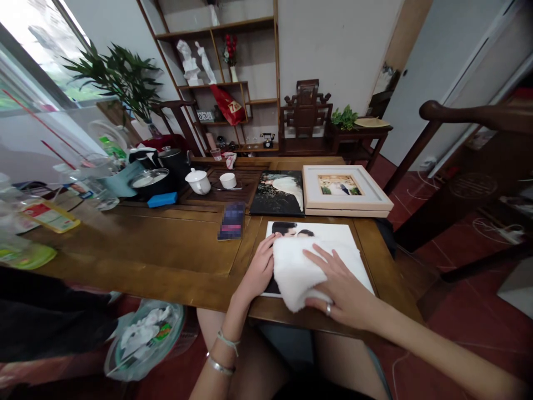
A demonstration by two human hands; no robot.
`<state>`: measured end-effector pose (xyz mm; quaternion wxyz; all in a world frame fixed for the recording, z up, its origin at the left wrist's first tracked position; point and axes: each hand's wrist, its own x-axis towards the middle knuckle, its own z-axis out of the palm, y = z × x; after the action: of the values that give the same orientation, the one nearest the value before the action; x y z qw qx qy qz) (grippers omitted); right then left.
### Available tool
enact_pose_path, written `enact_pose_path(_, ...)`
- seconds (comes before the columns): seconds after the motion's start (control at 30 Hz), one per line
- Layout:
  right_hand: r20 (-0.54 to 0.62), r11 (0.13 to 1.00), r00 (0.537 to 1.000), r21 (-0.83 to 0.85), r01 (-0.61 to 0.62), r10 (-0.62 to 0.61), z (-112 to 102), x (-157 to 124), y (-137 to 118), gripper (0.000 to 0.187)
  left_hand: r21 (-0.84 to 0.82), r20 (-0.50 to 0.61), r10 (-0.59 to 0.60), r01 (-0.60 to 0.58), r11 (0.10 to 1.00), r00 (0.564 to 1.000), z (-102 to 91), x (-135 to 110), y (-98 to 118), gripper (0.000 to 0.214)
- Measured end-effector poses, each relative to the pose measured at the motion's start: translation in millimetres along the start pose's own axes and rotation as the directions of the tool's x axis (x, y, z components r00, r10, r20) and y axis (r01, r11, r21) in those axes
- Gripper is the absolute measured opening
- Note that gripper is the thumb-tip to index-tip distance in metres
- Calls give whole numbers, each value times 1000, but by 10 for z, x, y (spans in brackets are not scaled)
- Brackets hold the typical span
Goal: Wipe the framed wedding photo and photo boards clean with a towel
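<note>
A white-backed photo panel [337, 230] lies flat at the table's near edge, with two printed heads showing near its top. Over its middle is a fluffy white cloth [293, 261], which hides much of the print. My right hand [335, 283] presses down on this cloth, fingers spread across it and the thumb at its near edge. On the panel's left side rests my left hand [261, 265], its fingers stretched out and their tips beside the cloth's left edge. A phone [231, 221] lies to the left of the panel.
Behind the panel lie a dark photo panel [270, 205] and a light wooden frame [347, 208]. A white lidded cup [198, 181], a small white cup [227, 180], a blue block [162, 200] and bottles stand leftward. A lined bin [179, 333] and another person's leg [50, 316] are below left.
</note>
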<state>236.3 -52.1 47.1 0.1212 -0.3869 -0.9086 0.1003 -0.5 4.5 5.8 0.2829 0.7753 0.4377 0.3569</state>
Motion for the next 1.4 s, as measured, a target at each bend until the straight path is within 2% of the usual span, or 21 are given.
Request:
enact_pose_path(0.13, -41, 989, 989, -51, -142, 140, -34, 341, 251, 32, 8, -17, -10, 10, 1000, 1000, 14, 7, 5, 40)
enact_pose_path(0.2, -52, 980, 983, -74, -182, 179, -35, 426, 265, 33, 5, -27, -6, 6, 1000, 1000, 19, 9, 2, 41)
enact_pose_path(0.3, -55, 977, 984, -120, -176, 170, 22, 348, 58, 33, 4, -21, -1, 1, 1000, 1000, 16, 10, 1, 40)
enact_pose_path(0.47, -46, 983, 995, -157, -94, 88, 202, -48, -514, 31, -23, -2, 45, -46, 999, 999, 2, -9, -29, 42)
enact_pose_path(0.57, -7, 989, 998, -132, -65, 65, 211, -94, -583, 33, -40, -10, 77, -77, 996, 997, 2, -17, -52, 45)
enact_pose_path(0.67, 5, 995, 998, -82, -61, 61, 130, 62, -386, 29, -43, -11, 77, -77, 996, 997, 6, -11, -45, 42)
enact_pose_path(0.83, -14, 990, 991, -46, -137, 136, -25, 449, 229, 30, -13, -38, 28, -29, 1000, 999, 23, 3, -25, 39)
enact_pose_path(0.9, -29, 992, 992, -26, -126, 125, -65, 551, 452, 33, -13, -40, 24, -25, 1000, 999, 30, 1, -29, 41)
enact_pose_path(0.97, -46, 996, 995, -10, -94, 93, -86, 580, 563, 33, -15, -31, 17, -17, 1000, 999, 33, -1, -32, 42)
enact_pose_path(1.07, -17, 999, 999, -18, -41, 41, -78, 457, 430, 30, -13, -29, -1, 0, 1000, 1000, 28, -1, -25, 41)
enact_pose_path(1.2, 72, 997, 996, -39, 59, -56, -12, 86, -50, 26, -4, -11, 9, -9, 1000, 1000, 10, -2, -15, 40)
enact_pose_path(1.27, 104, 992, 988, -37, 117, -113, 15, -61, -199, 25, -10, 2, 24, -24, 1000, 1000, 4, -6, -19, 42)
enact_pose_path(1.33, 105, 989, 984, -24, 149, -146, 21, -112, -195, 25, -16, 4, 28, -28, 999, 1000, 3, -9, -26, 44)
enact_pose_path(1.4, 88, 988, 984, 4, 155, -155, 0, -54, -46, 29, -15, -3, 22, -22, 1000, 1000, 8, -8, -31, 42)
